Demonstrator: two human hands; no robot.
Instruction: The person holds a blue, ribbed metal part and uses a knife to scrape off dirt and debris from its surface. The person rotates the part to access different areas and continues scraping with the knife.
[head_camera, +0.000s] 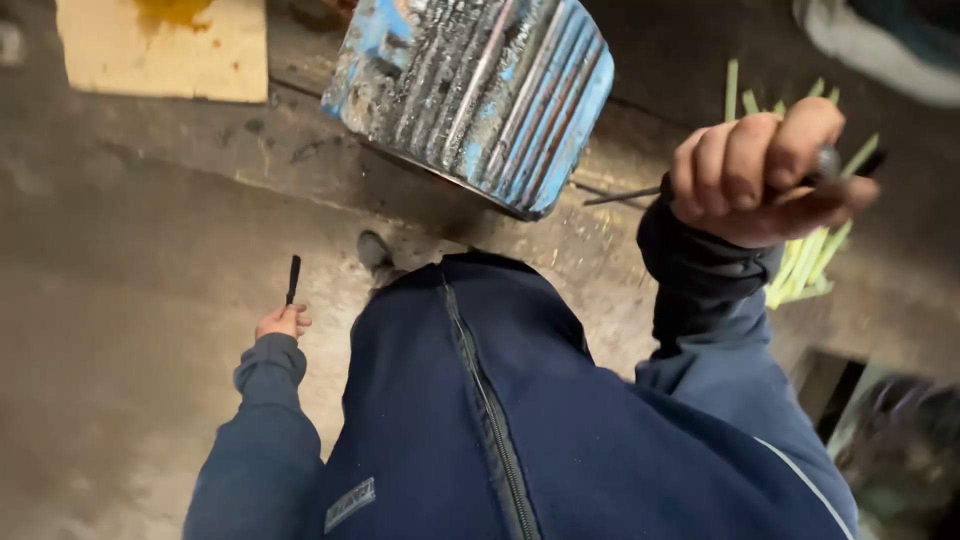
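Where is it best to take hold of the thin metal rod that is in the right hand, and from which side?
Probably at the thicker end, where the right hand is closed around the thin metal rod. The thin, bare length points toward the blue ribbed metal casing, so coming from the handle side, opposite the tip, seems safest.

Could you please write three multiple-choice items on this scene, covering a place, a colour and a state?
1. Where is the ribbed metal housing?
A. on the floor ahead of the person
B. in the left hand
C. on a shelf

2. What colour are the thin sticks?
A. red
B. pale green
C. black

3. How is the right hand?
A. open flat
B. in a pocket
C. closed on a thin metal tool

Key: 1 A, it stands beyond the shoe; 2 B, their tone shows; 3 C, fingers curl round it.
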